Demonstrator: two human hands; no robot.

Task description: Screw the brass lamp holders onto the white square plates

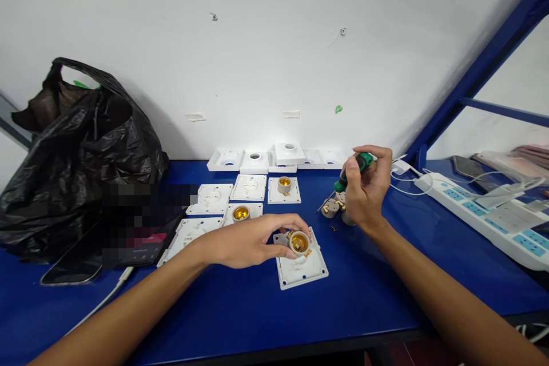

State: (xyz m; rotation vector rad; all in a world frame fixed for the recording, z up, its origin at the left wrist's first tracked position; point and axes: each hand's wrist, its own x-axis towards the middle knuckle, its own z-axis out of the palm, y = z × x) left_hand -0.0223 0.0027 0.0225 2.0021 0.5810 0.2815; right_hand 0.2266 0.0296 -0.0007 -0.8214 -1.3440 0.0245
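Far left on the blue table (377, 297) I've got a black plastic bag (81, 148) slumped against the wall, and just in front of it a dark tablet (107, 251) lying flat, part of its screen blurred out, with a white cable (107, 297) trailing off its near end. Moving in, there's a cluster of white square plates (249, 187), some carrying brass-lined sockets, and behind them a row of white covers (255, 161) along the wall. Now my left hand (249, 240): it's curled in a narrow grip, fingertips pinched on the lamp socket (299, 243), which sits on the white base plate (301, 266) lying flat near the table's front, centre. Just right of that, a few loose socket parts (333, 206) lie on the table, a tiny screw beside them. My right hand (368, 189) is up above them, closed around a green-handled screwdriver (349, 176), shaft angled down-left toward those loose parts, tip not touching the held socket. Far right, a white power strip (484, 217) with blue outlets runs along the table, white charger cables (407, 180) looping beside it, under the blue frame (480, 68).
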